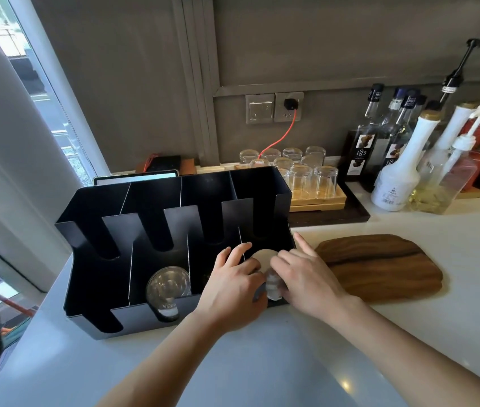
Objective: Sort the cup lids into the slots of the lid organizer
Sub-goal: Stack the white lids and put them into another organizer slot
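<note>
A black lid organizer (92, 239) with several slots stands on the white counter. A stack of clear domed lids (167, 284) lies in its second slot from the left. Both hands are at the rightmost slot. My left hand (231, 284) and my right hand (303, 274) together grip a stack of pale lids (265, 258), which sits partly inside that slot. The lower end of the stack (272, 286) shows between the palms; the rest is hidden by my fingers.
A wooden board (379, 265) lies just right of the organizer. Behind it, upturned glasses (312, 177) stand on a wooden tray, with syrup bottles (394, 160) at the back right. A window frame runs along the left.
</note>
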{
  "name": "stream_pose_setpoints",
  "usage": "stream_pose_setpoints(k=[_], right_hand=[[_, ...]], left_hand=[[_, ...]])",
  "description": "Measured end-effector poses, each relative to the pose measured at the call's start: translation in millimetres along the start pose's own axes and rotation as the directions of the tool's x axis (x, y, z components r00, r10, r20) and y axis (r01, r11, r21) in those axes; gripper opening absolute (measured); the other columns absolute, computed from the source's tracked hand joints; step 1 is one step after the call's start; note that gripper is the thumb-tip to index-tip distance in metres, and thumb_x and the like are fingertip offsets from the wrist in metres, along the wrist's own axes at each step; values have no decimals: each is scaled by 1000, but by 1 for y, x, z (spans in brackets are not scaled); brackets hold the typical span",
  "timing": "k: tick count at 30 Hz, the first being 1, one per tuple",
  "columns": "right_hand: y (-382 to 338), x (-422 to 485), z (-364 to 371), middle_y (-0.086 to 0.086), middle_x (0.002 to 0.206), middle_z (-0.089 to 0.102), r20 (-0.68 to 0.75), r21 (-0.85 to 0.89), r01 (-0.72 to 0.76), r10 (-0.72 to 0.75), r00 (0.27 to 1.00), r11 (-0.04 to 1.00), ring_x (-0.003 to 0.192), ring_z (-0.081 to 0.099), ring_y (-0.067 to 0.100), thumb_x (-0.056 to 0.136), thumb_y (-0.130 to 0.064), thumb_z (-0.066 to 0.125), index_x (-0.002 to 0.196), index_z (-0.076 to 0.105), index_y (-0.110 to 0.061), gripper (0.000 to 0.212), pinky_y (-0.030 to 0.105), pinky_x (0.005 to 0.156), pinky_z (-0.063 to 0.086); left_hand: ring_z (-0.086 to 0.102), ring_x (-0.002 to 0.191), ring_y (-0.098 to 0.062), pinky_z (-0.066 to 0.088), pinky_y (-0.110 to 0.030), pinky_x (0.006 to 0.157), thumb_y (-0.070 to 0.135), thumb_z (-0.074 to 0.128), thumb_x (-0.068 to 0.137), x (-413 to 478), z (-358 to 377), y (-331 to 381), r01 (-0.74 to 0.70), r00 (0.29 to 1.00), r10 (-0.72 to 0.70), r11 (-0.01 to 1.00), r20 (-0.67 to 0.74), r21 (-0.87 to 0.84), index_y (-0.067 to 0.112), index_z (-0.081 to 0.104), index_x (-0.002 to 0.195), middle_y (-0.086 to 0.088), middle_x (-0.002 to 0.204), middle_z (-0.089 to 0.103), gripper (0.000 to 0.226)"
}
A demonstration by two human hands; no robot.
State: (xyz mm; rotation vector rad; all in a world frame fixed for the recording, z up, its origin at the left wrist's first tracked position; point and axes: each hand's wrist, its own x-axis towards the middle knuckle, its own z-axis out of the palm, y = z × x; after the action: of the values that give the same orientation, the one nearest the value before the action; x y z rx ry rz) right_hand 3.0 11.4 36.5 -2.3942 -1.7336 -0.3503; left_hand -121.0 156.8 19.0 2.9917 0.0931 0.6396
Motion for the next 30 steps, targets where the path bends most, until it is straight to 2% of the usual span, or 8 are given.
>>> stream_pose_setpoints(k=[3,5,12,17,21,23,27,30], right_hand=[[0,-1,3,-3,83,57,13,-32,6,-5,1000,999,80,60,19,70,-20,78,90,55,-19,30,53,119,26],[-1,-1,6,-1,85,58,14,-60,6,-5,1000,998,82,60,21,72,-18,77,92,55,-18,30,52,120,23],[-7,-3,21,2,91,60,-42,-92,-16,12,999,996,89,59,25,84,-20,68,95,55,-16,18,52,120,21],[-3,-5,20,1,99,58,-5,-40,-45,45,999,998,98,58,24,79,-23,72,97,52,-18,27,49,121,24],[0,-9,15,-1,111,56,54,-7,-23,23,998,1000,111,53,21,77,-33,72,109,53,-18,40,51,121,20],[1,-13,13,-1,116,55,64,2,-11,11,998,1000,116,50,20,76,-31,70,117,56,-18,45,52,121,19],[2,-15,14,-2,108,57,4,7,0,0,1000,1000,107,55,21,84,-14,64,106,62,-18,22,49,121,21],[0,-10,17,0,107,59,6,-8,-10,10,1000,1000,105,55,22,84,-9,65,104,63,-17,22,51,120,24]], left_hand=[[46,138,-35,42,-49,109,32,58,78,0,1,0,2,1000,-2,1000,17,-1,22,77,83,8,95,71,22],[45,139,-34,43,-47,108,33,56,79,1,0,1,0,1000,0,1000,24,-2,21,77,84,8,95,71,24],[44,140,-32,44,-45,107,34,51,80,-2,1,0,-18,999,18,1000,41,14,21,76,89,9,94,72,29],[45,139,-33,45,-45,107,34,55,79,-2,1,-1,-33,999,32,999,37,20,20,77,89,8,97,72,28],[45,139,-34,46,-46,106,34,57,78,-2,2,0,-28,999,28,999,37,18,20,75,89,7,99,71,25],[46,138,-34,46,-47,105,33,59,78,-2,2,0,-32,999,32,999,25,8,19,74,88,6,98,71,23],[47,137,-35,47,-48,105,34,57,78,-1,1,1,-28,999,27,999,31,28,18,75,88,5,97,72,26],[48,136,-35,45,-50,106,34,56,78,-1,0,3,-21,999,20,999,38,30,17,75,86,4,93,71,26]])
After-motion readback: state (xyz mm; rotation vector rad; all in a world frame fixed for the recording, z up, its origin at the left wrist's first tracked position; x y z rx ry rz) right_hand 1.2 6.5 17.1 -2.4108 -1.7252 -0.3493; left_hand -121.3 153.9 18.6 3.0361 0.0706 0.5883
